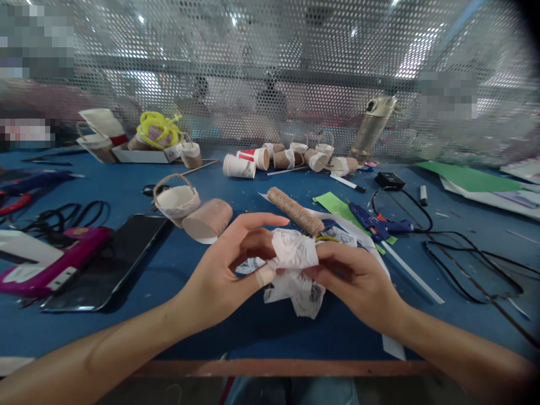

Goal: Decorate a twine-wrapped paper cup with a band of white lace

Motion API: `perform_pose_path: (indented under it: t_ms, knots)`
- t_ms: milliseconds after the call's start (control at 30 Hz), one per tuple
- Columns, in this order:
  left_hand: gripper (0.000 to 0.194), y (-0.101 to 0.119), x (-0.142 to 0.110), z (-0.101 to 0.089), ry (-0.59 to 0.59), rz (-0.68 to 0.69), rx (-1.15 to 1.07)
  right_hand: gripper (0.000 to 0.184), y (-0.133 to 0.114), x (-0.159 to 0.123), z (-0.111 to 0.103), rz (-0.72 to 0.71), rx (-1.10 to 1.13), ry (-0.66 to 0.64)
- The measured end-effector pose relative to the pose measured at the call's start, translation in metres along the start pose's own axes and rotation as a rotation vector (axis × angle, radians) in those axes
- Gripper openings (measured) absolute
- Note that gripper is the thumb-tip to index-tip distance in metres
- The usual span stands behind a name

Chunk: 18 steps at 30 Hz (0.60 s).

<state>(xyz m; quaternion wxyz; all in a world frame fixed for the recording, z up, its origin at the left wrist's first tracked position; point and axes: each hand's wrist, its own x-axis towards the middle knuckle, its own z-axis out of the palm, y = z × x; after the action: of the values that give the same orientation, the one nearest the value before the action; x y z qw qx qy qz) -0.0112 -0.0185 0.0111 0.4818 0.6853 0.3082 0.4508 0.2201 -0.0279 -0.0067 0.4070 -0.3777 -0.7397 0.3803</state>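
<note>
Between my two hands is a piece of white lace fabric [295, 249], held just above the table near its front edge. My left hand [236, 264] curls round its left side, with a bandage-like strip on the thumb. The fingers of my right hand [354, 270] pinch its right side. More crumpled lace [301, 292] hangs or lies just below; I cannot tell whether it is one piece. Beyond my hands lies a roll of brown twine [295, 211]. A twine-wrapped cup [208, 219] lies on its side near my left hand, beside a small lace-lined basket with a handle [177, 199].
A blue glue gun [375, 222] with its cable lies to the right, by green paper [337, 208]. On the left are a black phone [113, 259] and a magenta device [59, 264]. Paper cups [239, 166], small baskets and a bottle [373, 129] line the perforated metal screen [236, 84].
</note>
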Motion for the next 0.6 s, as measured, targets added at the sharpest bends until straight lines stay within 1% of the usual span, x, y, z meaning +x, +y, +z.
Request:
perform_pose_path:
  t_ms: [100,233,300,367,433,500,600]
  knots:
    - [0.045,0.001,-0.004,-0.001,-0.002,0.134,0.010,0.014,-0.003,-0.001,-0.003,-0.193,-0.152,0.070]
    - [0.056,-0.002,-0.003,-0.003,-0.107,0.264,0.000,0.027,-0.006,0.000,-0.005,-0.332,-0.129,0.084]
    - [0.055,-0.006,0.000,-0.005,-0.129,0.295,-0.036,0.031,-0.006,0.001,-0.005,-0.399,-0.103,0.092]
    - [0.046,-0.009,0.004,-0.006,-0.121,0.243,-0.090,0.030,-0.005,0.002,-0.005,-0.447,-0.089,0.101]
    - [0.032,-0.011,0.008,-0.006,-0.121,0.120,-0.145,0.029,-0.004,0.003,-0.005,-0.449,-0.090,0.102]
    - [0.021,-0.011,0.011,-0.006,-0.146,-0.025,-0.199,0.028,-0.004,0.004,-0.004,-0.443,-0.092,0.098]
    - [0.017,-0.006,0.015,-0.004,-0.182,-0.185,-0.239,0.028,-0.004,0.004,-0.005,-0.429,-0.099,0.093]
